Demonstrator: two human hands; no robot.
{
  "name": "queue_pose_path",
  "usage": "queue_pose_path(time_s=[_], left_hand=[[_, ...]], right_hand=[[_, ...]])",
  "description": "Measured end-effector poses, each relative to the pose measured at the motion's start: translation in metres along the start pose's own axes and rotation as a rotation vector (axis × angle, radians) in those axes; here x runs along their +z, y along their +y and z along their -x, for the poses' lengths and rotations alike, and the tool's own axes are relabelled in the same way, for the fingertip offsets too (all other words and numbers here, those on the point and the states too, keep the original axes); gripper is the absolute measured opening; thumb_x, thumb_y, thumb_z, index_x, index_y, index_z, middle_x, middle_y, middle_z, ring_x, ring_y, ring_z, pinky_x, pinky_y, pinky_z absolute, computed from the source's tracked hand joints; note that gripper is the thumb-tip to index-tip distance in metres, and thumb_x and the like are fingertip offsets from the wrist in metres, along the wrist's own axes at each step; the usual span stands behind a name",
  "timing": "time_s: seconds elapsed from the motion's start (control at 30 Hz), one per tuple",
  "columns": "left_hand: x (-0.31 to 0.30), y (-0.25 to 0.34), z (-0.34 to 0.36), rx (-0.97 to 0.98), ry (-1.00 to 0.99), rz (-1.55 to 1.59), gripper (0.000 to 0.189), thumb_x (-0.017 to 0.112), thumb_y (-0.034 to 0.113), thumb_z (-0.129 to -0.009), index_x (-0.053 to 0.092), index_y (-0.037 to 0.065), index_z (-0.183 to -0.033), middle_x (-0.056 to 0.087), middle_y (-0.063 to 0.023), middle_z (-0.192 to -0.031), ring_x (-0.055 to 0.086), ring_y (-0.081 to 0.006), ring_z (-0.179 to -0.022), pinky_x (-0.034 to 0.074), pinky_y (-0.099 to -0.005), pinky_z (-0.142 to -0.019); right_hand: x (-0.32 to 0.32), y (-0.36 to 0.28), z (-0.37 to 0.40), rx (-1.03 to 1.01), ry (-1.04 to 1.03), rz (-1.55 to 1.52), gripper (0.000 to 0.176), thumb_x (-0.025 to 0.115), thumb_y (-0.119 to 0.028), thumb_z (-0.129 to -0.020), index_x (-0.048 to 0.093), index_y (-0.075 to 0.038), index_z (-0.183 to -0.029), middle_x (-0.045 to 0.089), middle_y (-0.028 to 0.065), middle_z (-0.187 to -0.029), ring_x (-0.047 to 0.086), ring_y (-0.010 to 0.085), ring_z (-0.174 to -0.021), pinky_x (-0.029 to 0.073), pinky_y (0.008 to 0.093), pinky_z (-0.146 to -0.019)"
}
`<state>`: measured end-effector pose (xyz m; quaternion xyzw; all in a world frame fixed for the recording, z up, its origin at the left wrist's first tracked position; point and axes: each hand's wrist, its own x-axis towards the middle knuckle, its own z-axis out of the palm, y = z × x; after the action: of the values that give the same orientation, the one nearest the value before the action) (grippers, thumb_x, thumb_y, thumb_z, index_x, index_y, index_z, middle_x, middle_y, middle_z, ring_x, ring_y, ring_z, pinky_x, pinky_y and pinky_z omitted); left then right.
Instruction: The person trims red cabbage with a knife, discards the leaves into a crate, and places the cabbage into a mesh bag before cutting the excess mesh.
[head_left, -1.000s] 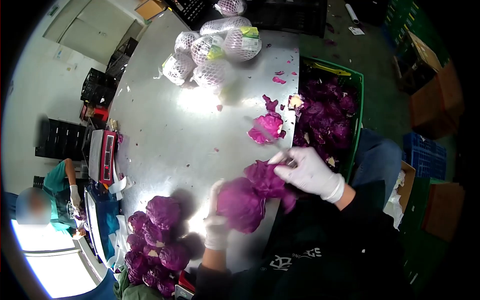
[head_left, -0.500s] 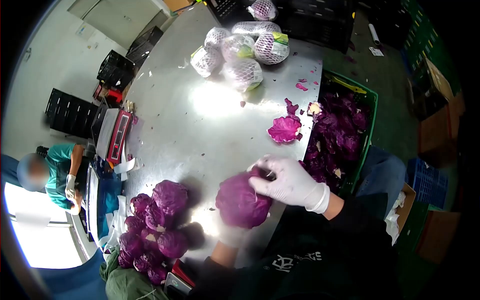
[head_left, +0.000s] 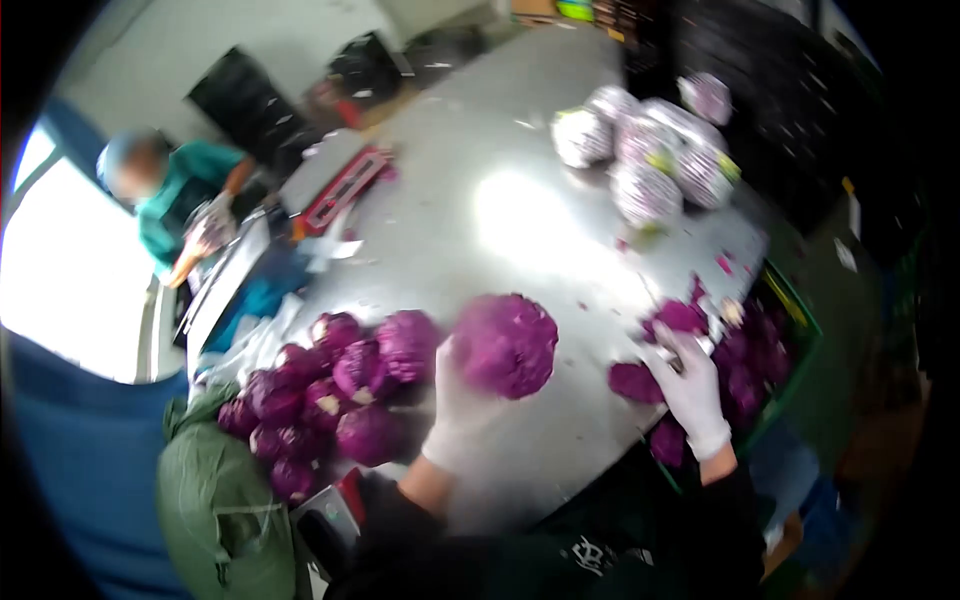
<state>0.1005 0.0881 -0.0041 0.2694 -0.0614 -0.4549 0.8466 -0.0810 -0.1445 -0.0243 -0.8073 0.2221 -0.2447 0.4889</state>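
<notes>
A round red cabbage rests in my gloved left hand, raised over the metal table. My gloved right hand is at the table's right edge, its fingers closed around a small dark, shiny thing that I cannot make out. A loose purple leaf lies right at those fingertips. Behind them is another torn leaf. To the left of my left hand, several red cabbages are heaped on the table.
Net-wrapped cabbages stand at the back right. A green crate of purple leaves sits beside the table's right edge. On the left are a red scale and a green bag. Across the table, a person in green works.
My hands have moved apart: the left keeps the cabbage and lifts it, while the right has left it for the loose leaves at the edge. The camera view has turned left.
</notes>
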Motion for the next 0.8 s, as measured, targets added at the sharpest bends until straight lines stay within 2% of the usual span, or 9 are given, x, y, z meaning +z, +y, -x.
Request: queue_pose_path(time_s=[0.03, 0.1, 0.2, 0.3, 0.47, 0.53, 0.6, 0.67, 0.8], left_hand=[[-0.005, 0.026, -0.005, 0.211, 0.084, -0.491, 0.064, 0.049, 0.045, -0.093, 0.037, 0.01, -0.146, 0.041, -0.0187, -0.146, 0.044, -0.0399, -0.132, 0.042, -0.0562, -0.106], [-0.02, 0.095, 0.002, 0.458, 0.088, -0.55, 0.057, 0.057, 0.031, -0.093, 0.042, 0.01, -0.143, 0.047, -0.0156, -0.142, 0.049, -0.0314, -0.128, 0.045, -0.0485, -0.105], [-0.017, 0.204, -0.002, 0.738, 0.455, -0.691, 0.059, 0.073, 0.011, -0.083, 0.05, 0.005, -0.137, 0.06, -0.0115, -0.123, 0.062, -0.021, -0.106, 0.055, -0.0358, -0.088], [-0.109, 0.294, -0.004, 0.754, 0.845, -1.401, 0.068, 0.078, 0.028, -0.077, 0.052, 0.012, -0.138, 0.054, -0.0177, -0.123, 0.059, -0.0267, -0.11, 0.053, -0.0387, -0.092], [-0.18, 0.33, 0.014, 0.502, 1.482, -1.994, 0.077, 0.082, 0.041, -0.061, 0.059, 0.018, -0.13, 0.053, -0.0237, -0.116, 0.061, -0.0387, -0.104, 0.053, -0.045, -0.091], [-0.194, 0.327, 0.019, 0.32, 1.519, -2.099, 0.073, 0.08, 0.041, -0.061, 0.061, 0.017, -0.127, 0.054, -0.0236, -0.117, 0.061, -0.0412, -0.105, 0.053, -0.047, -0.091], [-0.217, 0.329, 0.021, 0.18, 1.45, -2.239, 0.072, 0.08, 0.042, -0.061, 0.062, 0.018, -0.126, 0.056, -0.0223, -0.116, 0.061, -0.0415, -0.106, 0.053, -0.0483, -0.09], [-0.234, 0.331, 0.015, 0.125, 1.364, -2.304, 0.067, 0.081, 0.041, -0.06, 0.063, 0.017, -0.12, 0.057, -0.0225, -0.117, 0.06, -0.0423, -0.106, 0.053, -0.0479, -0.089], [-0.278, 0.357, 0.013, 0.063, 1.295, -2.185, 0.063, 0.08, 0.036, -0.062, 0.059, 0.012, -0.116, 0.055, -0.025, -0.119, 0.059, -0.0438, -0.105, 0.053, -0.0484, -0.09]], right_hand=[[0.001, 0.005, 0.002, 0.028, -0.019, -0.008, 0.035, 0.067, -0.007, -0.089, 0.063, 0.004, -0.122, 0.066, 0.011, -0.111, 0.062, 0.0179, -0.103, 0.047, 0.0277, -0.092], [0.002, 0.016, 0.008, 0.13, -0.047, -0.034, 0.031, 0.066, -0.008, -0.09, 0.064, 0.005, -0.119, 0.067, 0.0104, -0.108, 0.062, 0.0166, -0.1, 0.048, 0.0278, -0.09], [-0.002, 0.023, 0.017, 0.317, -0.089, -0.052, 0.029, 0.066, -0.011, -0.092, 0.065, 0.005, -0.116, 0.068, 0.0083, -0.105, 0.062, 0.0143, -0.096, 0.048, 0.0281, -0.087], [0.004, 0.045, 0.03, 0.371, -0.052, -0.064, 0.027, 0.066, -0.011, -0.091, 0.065, 0.005, -0.113, 0.067, 0.0038, -0.098, 0.058, 0.0115, -0.087, 0.048, 0.0265, -0.08], [0.012, 0.037, 0.034, 0.311, 0.032, 0.023, 0.027, 0.068, -0.003, -0.085, 0.065, 0.002, -0.111, 0.063, -0.0009, -0.093, 0.053, 0.0059, -0.076, 0.045, 0.0222, -0.071], [0.017, 0.036, 0.031, 0.34, 0.014, -0.015, 0.03, 0.066, 0.0, -0.084, 0.064, 0.002, -0.114, 0.062, -0.0003, -0.092, 0.053, 0.0057, -0.072, 0.045, 0.0194, -0.067], [0.036, 0.013, 0.021, 0.555, -0.015, -0.371, 0.032, 0.064, -0.005, -0.088, 0.063, 0.003, -0.119, 0.063, 0.0008, -0.094, 0.054, 0.0059, -0.073, 0.046, 0.0202, -0.066], [0.047, -0.014, 0.006, 0.799, -0.263, -0.4, 0.036, 0.061, -0.01, -0.092, 0.061, 0.002, -0.126, 0.064, 0.0018, -0.097, 0.057, 0.007, -0.076, 0.05, 0.0237, -0.068], [0.09, 0.028, 0.003, 0.477, -0.347, -0.595, 0.041, 0.058, -0.012, -0.096, 0.057, -0.005, -0.136, 0.052, 0.0076, -0.138, 0.06, 0.0114, -0.097, 0.051, 0.0267, -0.084]])
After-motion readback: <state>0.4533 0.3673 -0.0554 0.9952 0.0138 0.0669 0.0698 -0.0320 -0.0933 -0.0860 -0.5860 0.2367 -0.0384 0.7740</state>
